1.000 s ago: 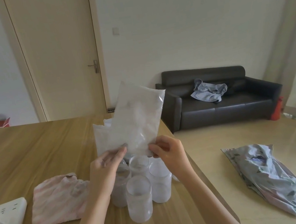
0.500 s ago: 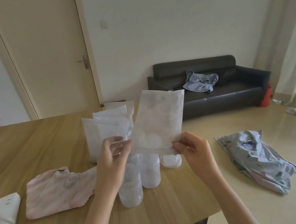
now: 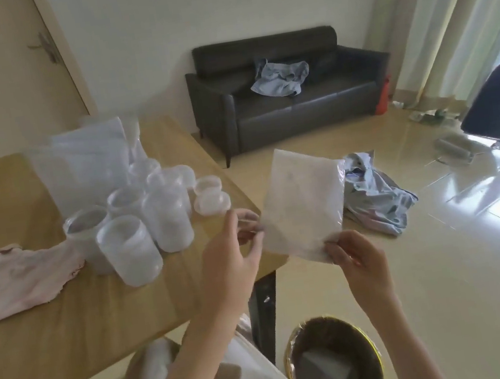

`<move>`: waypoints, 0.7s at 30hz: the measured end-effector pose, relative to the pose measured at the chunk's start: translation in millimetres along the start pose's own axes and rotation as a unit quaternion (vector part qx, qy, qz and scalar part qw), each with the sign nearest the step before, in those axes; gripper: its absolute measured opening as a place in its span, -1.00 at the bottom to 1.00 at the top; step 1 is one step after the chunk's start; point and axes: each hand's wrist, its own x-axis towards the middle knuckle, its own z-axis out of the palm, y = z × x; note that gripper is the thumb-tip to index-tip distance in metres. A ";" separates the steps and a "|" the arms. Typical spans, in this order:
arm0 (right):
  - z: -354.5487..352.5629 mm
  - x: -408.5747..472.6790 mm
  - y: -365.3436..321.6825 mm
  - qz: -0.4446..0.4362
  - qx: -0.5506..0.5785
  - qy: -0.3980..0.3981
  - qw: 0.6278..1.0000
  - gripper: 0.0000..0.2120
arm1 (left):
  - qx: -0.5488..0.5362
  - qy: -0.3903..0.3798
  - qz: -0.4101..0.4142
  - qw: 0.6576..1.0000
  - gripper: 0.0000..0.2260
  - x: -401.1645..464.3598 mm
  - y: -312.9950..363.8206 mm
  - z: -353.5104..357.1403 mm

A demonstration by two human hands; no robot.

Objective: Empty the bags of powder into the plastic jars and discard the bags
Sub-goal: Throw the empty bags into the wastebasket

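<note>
1. Two corners give us our hold on the powder bag (image 3: 304,202): our left hand (image 3: 229,257) pinches its left edge, our right hand (image 3: 358,257) its near right corner.
2. We hold it off the table's right edge, above the floor, right of the plastic jars (image 3: 137,225).
3. It looks flat and spent, so we judge discarding is next: lower it straight over the lined bin (image 3: 334,360) below, then release both pinches together.
</note>
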 end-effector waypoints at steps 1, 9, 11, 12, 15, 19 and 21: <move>-8.7 -7.7 11.3 0.015 0.002 0.013 1.000 -0.71 | -0.009 -0.016 -0.001 1.000 -0.84 -6.4 2.4 11.3; -60.9 -86.4 109.6 0.195 0.001 0.096 0.976 -0.77 | -0.007 -0.155 -0.068 0.986 -0.93 -86.6 -21.4 113.2; -66.5 -107.5 132.5 0.263 -0.011 0.105 0.959 -0.80 | -0.003 -0.214 -0.125 0.969 -0.92 -107.7 -38.6 136.1; -68.1 -117.8 142.6 0.289 -0.021 0.106 0.951 -0.81 | 0.008 -0.244 -0.152 0.958 -0.91 -117.4 -47.4 145.3; -70.7 -144.9 167.6 0.360 -0.039 0.109 0.926 -0.83 | 0.053 -0.336 -0.222 0.914 -0.87 -143.6 -72.8 168.8; -70.5 -163.8 190.0 0.423 -0.074 0.082 0.899 -0.82 | 0.097 -0.440 -0.273 0.850 -0.80 -167.5 -89.4 187.0; -69.7 -166.1 196.9 0.441 -0.096 0.063 0.890 -0.82 | 0.113 -0.462 -0.278 0.835 -0.78 -175.9 -92.3 192.3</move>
